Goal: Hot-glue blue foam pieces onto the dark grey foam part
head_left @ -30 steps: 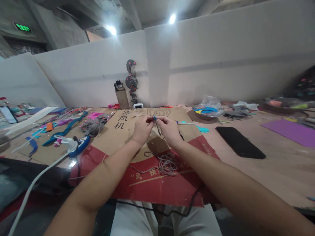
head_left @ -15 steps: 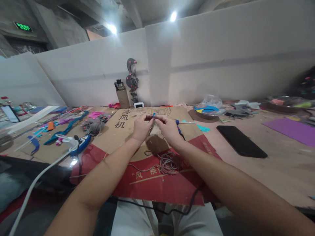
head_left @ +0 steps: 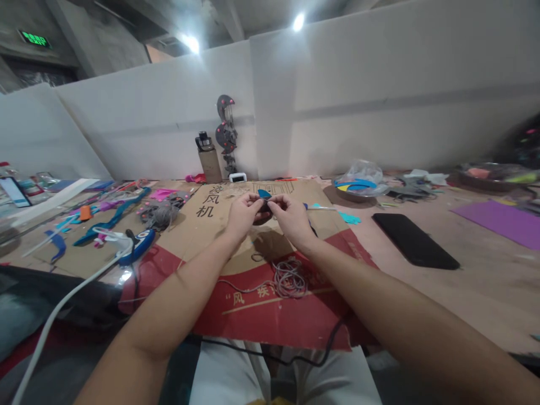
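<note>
My left hand [head_left: 245, 212] and my right hand [head_left: 291, 216] meet over the flattened cardboard [head_left: 194, 239], thumbs and fingers pinched. Between them is a small piece [head_left: 264, 194], blue on its upper part and dark below, held from both sides; its exact kind is too small to make out. Beneath my hands, on the red part of the cardboard, lies a loose coil of greyish cord [head_left: 290, 278], with one strand running left. A blue-handled tool beside my right hand is mostly hidden behind it.
Left are a blue power-strip-like object [head_left: 143, 247] with a white cable, a grey yarn bundle [head_left: 162, 214] and coloured felt scraps. A bottle [head_left: 210, 163] stands by the partition. Right are a black phone-like slab [head_left: 415, 241], a bowl [head_left: 358, 193] and a purple sheet [head_left: 500, 222].
The small piece has turned between my fingers, so more of its blue face shows. My hands stay close together in nearly the same place. The view has tilted slightly.
</note>
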### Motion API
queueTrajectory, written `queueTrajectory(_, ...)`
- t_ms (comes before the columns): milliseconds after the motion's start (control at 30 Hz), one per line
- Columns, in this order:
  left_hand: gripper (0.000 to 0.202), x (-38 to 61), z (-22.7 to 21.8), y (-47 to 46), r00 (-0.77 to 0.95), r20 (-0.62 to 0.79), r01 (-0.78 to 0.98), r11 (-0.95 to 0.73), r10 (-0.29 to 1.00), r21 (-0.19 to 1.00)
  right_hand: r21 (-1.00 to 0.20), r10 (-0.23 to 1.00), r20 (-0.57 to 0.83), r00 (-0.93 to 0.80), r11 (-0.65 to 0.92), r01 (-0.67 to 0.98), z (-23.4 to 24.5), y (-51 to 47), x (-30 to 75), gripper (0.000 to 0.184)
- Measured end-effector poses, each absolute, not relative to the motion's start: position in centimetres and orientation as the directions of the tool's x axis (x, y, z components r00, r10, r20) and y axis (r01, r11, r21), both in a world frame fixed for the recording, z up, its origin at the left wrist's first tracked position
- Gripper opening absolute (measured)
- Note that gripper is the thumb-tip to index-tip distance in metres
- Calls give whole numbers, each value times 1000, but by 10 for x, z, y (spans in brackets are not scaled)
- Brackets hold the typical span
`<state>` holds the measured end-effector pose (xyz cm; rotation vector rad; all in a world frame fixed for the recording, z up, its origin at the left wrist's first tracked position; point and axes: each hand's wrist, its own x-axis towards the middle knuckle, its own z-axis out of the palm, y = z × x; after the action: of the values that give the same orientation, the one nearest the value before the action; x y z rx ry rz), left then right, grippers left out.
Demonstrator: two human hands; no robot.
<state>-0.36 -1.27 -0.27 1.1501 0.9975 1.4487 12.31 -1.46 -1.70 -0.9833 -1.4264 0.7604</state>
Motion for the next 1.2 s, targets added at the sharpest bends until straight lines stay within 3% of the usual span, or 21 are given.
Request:
queueTrajectory(467,8,-4,1,-16,-13,123,-268,-122,992,956,-912,913,406,35,403,77,-16,-11,127,18)
queueTrajectory(767,8,-38,9,7,-237,97,-351,-179,967,919,-872,877,468,-106,478,108,-18,-15,118,21)
queueTrajectory(867,11,-63,16,16,-334,103,-423,-247,937,872,-812,813,534,-231,570,128,-11,-31,114,19)
queueTrajectory(1067,8,-86,19,26,-393,111,-457,-299,913,837,-554,517,618,-592,821,138,5,-64,110,21)
queueTrajectory(1133,7,-79,19,23,-353,115,-440,-273,929,855,-581,575,622,-532,794,179,4,-62,111,22)
queueTrajectory(1200,6,-67,18,17,-300,125,-420,-249,946,873,-673,699,617,-361,707,217,0,-52,113,21)
